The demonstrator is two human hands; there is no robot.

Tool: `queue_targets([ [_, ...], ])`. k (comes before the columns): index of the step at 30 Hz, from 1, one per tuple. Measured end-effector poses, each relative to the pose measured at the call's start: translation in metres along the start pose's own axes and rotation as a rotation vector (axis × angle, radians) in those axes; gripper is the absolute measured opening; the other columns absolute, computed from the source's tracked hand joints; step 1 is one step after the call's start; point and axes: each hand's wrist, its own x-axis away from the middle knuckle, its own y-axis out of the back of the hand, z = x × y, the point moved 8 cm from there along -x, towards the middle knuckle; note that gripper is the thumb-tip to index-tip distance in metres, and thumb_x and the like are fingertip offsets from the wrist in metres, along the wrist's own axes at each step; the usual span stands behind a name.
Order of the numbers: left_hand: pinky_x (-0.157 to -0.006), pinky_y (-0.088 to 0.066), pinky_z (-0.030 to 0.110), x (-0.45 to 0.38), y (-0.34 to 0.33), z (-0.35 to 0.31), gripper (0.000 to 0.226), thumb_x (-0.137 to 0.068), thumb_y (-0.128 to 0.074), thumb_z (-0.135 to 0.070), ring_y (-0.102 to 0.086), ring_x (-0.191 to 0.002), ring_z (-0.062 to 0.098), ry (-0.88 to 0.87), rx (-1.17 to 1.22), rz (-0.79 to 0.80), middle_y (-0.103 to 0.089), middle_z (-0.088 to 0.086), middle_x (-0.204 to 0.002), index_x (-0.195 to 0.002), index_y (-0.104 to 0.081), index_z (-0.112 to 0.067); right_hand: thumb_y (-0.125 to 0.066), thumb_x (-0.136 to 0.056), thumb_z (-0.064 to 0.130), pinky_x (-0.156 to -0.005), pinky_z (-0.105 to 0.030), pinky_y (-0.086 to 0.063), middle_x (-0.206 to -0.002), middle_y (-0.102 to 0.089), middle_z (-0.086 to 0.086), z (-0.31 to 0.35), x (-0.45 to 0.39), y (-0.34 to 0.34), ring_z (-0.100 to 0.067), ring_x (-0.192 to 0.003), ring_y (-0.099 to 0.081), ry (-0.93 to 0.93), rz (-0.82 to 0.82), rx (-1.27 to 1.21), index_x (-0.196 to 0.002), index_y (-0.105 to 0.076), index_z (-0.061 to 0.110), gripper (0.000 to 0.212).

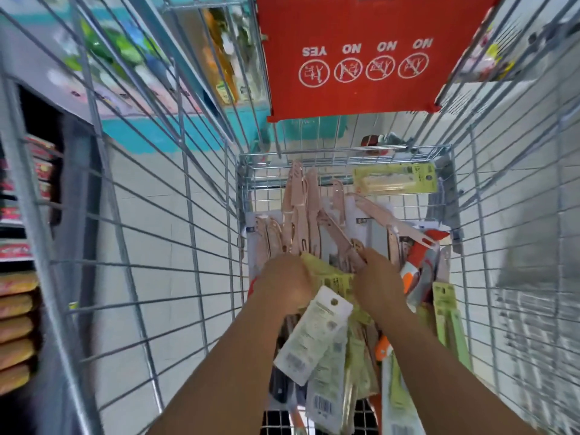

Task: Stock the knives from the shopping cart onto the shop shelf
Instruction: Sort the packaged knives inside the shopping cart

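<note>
Now | your left hand [284, 279] grips yellow-green card packs [334, 279] in cart [345, 158] | right hand [375, 277] pinches pink knife [340, 237] just beside packs

Shelf goods [18, 324] at left: blurred, unreadable. Both hands' fingers: hidden among packets [326, 337]. Cart [131, 233] sides: cut by edges.
</note>
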Motion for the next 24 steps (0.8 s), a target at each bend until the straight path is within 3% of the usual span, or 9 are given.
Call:
queue_targets([
  [2,-0.080,-0.051,0.036,-0.001,0.022,0.006,0.025,-0.092,-0.051,-0.029,-0.058,-0.098,0.024,0.096,0.154,-0.194,-0.060,0.006,-0.109,-0.110,-0.062,-0.015,-0.046,-0.085,-0.004,-0.055,-0.030,-0.035,-0.087,-0.055,-0.012,0.002,-0.002,0.007,-0.031,-0.078,-0.054,-0.011,-0.033,-0.041,-0.087,-0.046,0.010,0.014],
  [5,-0.098,-0.043,0.039,-0.008,0.039,0.008,0.044,-0.093,-0.052,-0.029,-0.043,-0.120,0.026,0.136,0.240,-0.366,-0.044,0.010,-0.131,-0.133,-0.045,-0.014,-0.046,-0.087,-0.002,-0.058,-0.031,-0.033,-0.096,-0.057,-0.017,0.005,-0.010,0.016,-0.031,-0.076,-0.052,-0.029,-0.066,-0.103,-0.103,-0.051,0.005,0.018],
  [10,-0.111,-0.023,0.039,-0.034,0.039,-0.008,0.055,-0.096,-0.045,-0.038,-0.027,-0.132,0.031,0.120,0.083,-0.320,-0.036,0.016,-0.141,-0.139,-0.032,-0.006,-0.048,-0.083,-0.005,-0.052,-0.028,-0.032,-0.081,-0.055,-0.008,0.013,-0.033,0.018,-0.028,-0.073,-0.053,-0.056,-0.085,-0.131,-0.093,-0.049,0.006,0.015],
  [13,-0.110,-0.022,0.041,-0.039,0.047,-0.018,0.061,-0.096,-0.043,-0.044,-0.031,-0.129,0.033,0.152,-0.056,-0.323,-0.039,0.018,-0.138,-0.138,-0.031,-0.001,-0.051,-0.087,0.001,-0.062,-0.028,-0.038,-0.087,-0.056,-0.009,0.020,-0.047,0.013,-0.027,-0.080,-0.056,-0.037,-0.107,-0.121,-0.094,-0.051,0.001,0.007],
  [17,-0.107,-0.033,0.041,-0.046,0.049,-0.016,0.051,-0.095,-0.053,-0.032,-0.039,-0.123,0.032,0.223,0.045,-0.346,-0.046,0.015,-0.130,-0.132,-0.037,-0.002,-0.062,-0.083,0.027,-0.082,-0.039,-0.047,-0.112,-0.052,-0.016,0.033,-0.060,0.002,-0.034,-0.104,-0.052,-0.034,-0.096,-0.056,-0.107,-0.049,0.003,0.036],
  [21,-0.100,-0.043,0.042,-0.050,0.048,-0.011,0.045,-0.092,-0.058,-0.028,-0.045,-0.119,0.030,0.243,0.162,-0.373,-0.051,0.013,-0.123,-0.126,-0.042,-0.003,-0.060,-0.082,0.053,-0.101,-0.042,-0.038,-0.128,-0.042,-0.019,0.046,-0.061,0.000,-0.035,-0.120,-0.040,-0.033,-0.113,0.085,-0.127,-0.039,0.001,0.072],
  [24,-0.082,-0.049,0.036,-0.056,0.040,0.001,0.039,-0.089,-0.061,-0.027,-0.054,-0.106,0.027,0.314,0.320,-0.369,-0.057,0.010,-0.113,-0.119,-0.047,-0.007,-0.050,-0.089,0.056,-0.104,-0.040,-0.031,-0.131,-0.036,-0.019,0.055,-0.059,-0.001,-0.036,-0.122,-0.035,0.006,-0.094,0.248,-0.132,-0.031,-0.004,0.076],
])
